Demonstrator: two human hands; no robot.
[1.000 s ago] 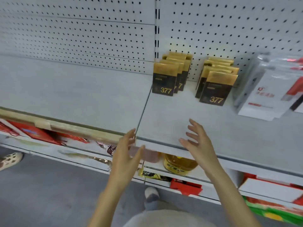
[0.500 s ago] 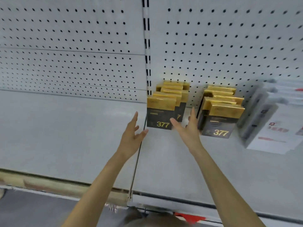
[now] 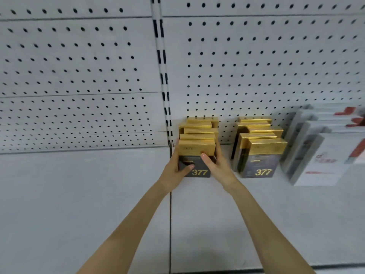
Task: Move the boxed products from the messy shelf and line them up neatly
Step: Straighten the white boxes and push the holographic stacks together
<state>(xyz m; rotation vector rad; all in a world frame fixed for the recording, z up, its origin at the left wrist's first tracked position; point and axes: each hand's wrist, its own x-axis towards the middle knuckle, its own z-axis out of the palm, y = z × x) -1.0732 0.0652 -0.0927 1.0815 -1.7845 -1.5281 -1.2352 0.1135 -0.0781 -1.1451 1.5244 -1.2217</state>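
Two rows of black-and-gold boxes marked 377 stand upright at the back of the grey shelf [image 3: 79, 194]. The left row [image 3: 199, 133] runs back to the pegboard, and its front box [image 3: 197, 149] is gripped from both sides. My left hand [image 3: 175, 169] holds its left edge with the thumb across the black face. My right hand [image 3: 216, 165] clasps its right edge, thumb on the front. The right row [image 3: 260, 153] stands untouched, its boxes slightly staggered.
White and grey packaged goods with red print [image 3: 320, 153] lean in a row at the far right. A white perforated back panel [image 3: 256, 66] rises behind the shelf. A seam [image 3: 170, 224] divides the two shelf boards.
Both hands reached forward from the shelf's front edge to the left row and closed on its front box. The view tilted up toward the back panel.
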